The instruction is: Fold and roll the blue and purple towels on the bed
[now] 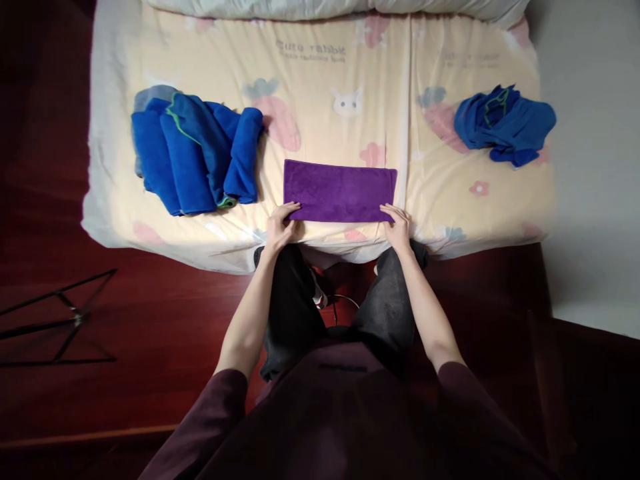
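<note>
A purple towel (341, 192), folded into a long rectangle, lies flat near the front edge of the bed. My left hand (283, 225) pinches its near left corner, thumb below and fingers on top. At the near right corner my right hand (397, 224) grips the cloth in the same way. To the left is a group of blue rolled towels (187, 157), some with green edging, lying side by side. A crumpled blue cloth (505, 125) with a green edge sits far to the right.
The bed (330, 133) has a cream sheet with rabbit and strawberry prints. A pale quilt (320, 7) lies along its far edge. Black tripod legs (75, 319) stand on the red-brown floor at left. A pale wall (595, 167) borders the bed's right side.
</note>
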Available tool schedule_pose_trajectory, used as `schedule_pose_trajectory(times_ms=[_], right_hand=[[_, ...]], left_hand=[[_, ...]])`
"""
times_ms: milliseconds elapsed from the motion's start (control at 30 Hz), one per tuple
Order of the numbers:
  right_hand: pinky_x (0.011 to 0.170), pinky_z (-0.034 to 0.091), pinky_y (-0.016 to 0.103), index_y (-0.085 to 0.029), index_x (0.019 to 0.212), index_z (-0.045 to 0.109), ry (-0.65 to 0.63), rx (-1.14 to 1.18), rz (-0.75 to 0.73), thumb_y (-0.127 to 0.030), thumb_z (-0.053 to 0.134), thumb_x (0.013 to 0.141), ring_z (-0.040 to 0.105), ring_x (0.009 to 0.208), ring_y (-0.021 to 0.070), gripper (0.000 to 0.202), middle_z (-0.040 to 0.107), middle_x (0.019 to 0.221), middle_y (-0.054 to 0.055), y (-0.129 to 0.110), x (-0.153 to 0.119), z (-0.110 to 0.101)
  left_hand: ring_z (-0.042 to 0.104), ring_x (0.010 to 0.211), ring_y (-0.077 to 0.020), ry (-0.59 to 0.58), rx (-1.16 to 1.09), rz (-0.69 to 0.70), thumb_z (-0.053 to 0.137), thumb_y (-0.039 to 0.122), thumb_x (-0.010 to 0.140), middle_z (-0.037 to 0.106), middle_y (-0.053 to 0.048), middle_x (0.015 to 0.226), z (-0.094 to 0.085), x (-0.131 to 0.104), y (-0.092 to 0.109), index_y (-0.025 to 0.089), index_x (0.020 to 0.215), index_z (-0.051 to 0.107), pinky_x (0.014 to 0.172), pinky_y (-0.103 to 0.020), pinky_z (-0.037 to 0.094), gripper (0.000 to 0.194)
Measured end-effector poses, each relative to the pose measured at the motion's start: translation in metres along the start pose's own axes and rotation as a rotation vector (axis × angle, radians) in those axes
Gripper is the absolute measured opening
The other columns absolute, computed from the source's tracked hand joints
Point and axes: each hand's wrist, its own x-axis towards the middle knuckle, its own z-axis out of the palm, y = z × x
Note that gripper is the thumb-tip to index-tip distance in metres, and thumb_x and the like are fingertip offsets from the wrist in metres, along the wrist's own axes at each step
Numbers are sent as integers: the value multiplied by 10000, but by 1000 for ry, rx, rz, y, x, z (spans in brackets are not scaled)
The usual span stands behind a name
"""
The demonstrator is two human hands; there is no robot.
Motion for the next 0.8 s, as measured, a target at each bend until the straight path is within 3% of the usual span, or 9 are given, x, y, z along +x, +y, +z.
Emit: schedule_pose_trajectory(times_ms=[367,600,800], right_hand=[[1246,441,519,-253,1242,772,20,29,15,-38,509,831,647,1380,260,533,766,1336,48,3,-2,1],[1237,445,506,-244,1218,773,20,35,10,-23,511,815,654,1367,260,529,768,1328,52,3,-1,0],[1185,487,505,-220,1162,780,103,131,28,-140,612,872,703,1247,297,345,787,1240,95,8,-2,2]], left_hand=[[633,1350,-282,71,5,-8,605,383,987,740,-115,1304,1,-3,-2,222,1241,748,1217,-489,468,332],[653,1310,-291,80,-42,77,616,341,970,748,-124,1280,1,-4,-6,210,1222,746,1197,-497,476,313],[713,1141,-251,199,-112,-92,673,443,959,754,-110,1192,6,-5,-9,207,1157,695,1024,-379,577,309]])
